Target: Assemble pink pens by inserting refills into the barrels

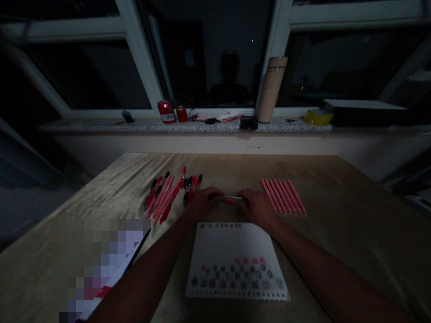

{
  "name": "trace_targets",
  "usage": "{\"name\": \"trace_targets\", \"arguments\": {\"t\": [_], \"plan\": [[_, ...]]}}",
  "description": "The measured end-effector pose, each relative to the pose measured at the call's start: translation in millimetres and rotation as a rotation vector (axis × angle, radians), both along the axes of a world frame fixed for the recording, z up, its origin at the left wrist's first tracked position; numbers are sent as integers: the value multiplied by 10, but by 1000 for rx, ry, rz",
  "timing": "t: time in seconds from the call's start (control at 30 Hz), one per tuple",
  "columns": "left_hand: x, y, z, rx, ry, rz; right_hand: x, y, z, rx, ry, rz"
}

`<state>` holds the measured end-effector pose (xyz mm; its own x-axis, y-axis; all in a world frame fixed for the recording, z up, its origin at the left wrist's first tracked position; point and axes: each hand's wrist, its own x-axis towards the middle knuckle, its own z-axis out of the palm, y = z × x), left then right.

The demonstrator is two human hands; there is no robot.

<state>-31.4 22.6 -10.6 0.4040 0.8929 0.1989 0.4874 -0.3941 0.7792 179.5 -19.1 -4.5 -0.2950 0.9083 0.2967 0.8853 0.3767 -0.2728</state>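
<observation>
Between my two hands, above the far edge of the paper, lies a slim pen (pixel 232 198) with a pale shaft and a reddish part. My left hand (pixel 204 202) pinches its left end, and my right hand (pixel 256 206) has its fingers closed at the right end. Just left of my left hand is a loose pile of red, black and pink pens (pixel 164 199). Beyond my right hand several pink pens (pixel 284 196) lie side by side in a neat slanted row. It is dim, so the pen's details are hard to make out.
A lined sheet (pixel 232 244) with dark and red scribbles lies between my forearms on the table (pixel 323 251). A blurred-out item with a pale edge (pixel 126 251) sits at left. On the windowsill stand a red can (pixel 167 112), a tall tube (pixel 272 92) and yellow tape (pixel 318 117).
</observation>
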Motion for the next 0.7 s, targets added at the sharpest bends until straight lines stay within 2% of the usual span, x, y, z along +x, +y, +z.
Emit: {"name": "trace_targets", "arguments": {"t": [0.33,0.7], "plan": [[8,-19,-18,48,17,-24,-5,0,-13,7,-13,-4],[95,-41,-32,96,53,-54,-3,-9,-18,-13,63,134]]}}
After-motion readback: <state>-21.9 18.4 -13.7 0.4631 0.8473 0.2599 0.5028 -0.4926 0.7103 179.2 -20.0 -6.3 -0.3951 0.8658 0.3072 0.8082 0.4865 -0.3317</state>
